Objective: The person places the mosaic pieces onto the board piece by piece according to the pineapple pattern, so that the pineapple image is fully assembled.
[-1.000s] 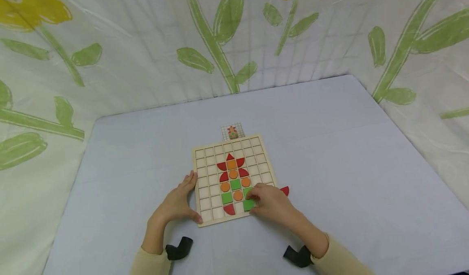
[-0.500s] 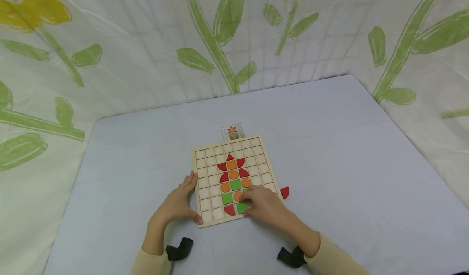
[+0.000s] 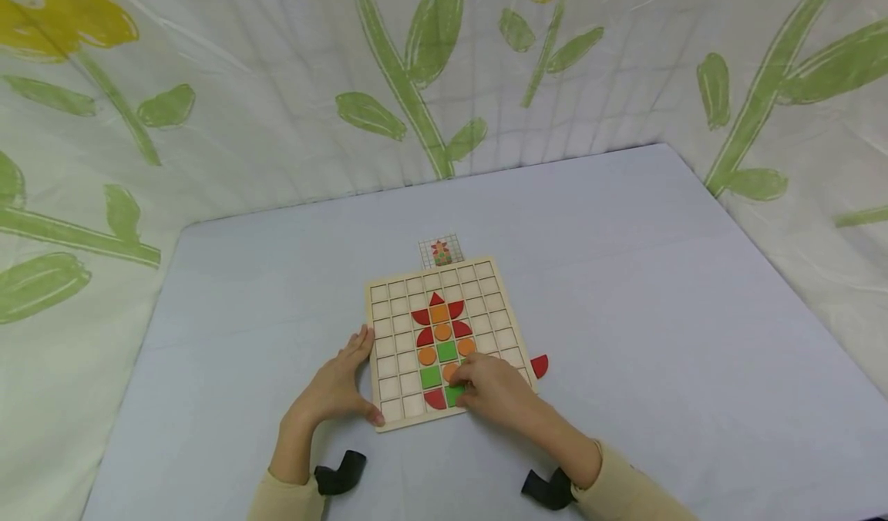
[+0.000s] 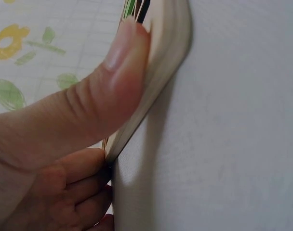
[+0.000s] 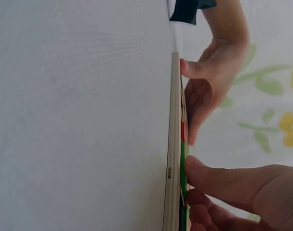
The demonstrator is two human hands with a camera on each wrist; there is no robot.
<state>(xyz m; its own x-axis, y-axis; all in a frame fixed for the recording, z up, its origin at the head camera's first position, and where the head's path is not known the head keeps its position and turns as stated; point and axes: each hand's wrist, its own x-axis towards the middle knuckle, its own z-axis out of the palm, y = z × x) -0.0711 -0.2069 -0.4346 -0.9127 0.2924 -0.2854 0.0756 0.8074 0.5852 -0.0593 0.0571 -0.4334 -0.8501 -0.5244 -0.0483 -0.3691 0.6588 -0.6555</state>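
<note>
Down at 6 o'clock on the wooden grid board (image 3: 486, 290), the right hand (image 3: 494, 389) pinches a green square tile (image 3: 454, 394) against the bottom row, beside a red quarter-circle piece (image 3: 435, 400). At the board's 8 o'clock corner, the left hand (image 3: 336, 386) lies with fingers straight along the edge, thumb pressing the corner.

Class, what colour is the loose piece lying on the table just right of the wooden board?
Red: the loose piece shows best in the head view.
</note>
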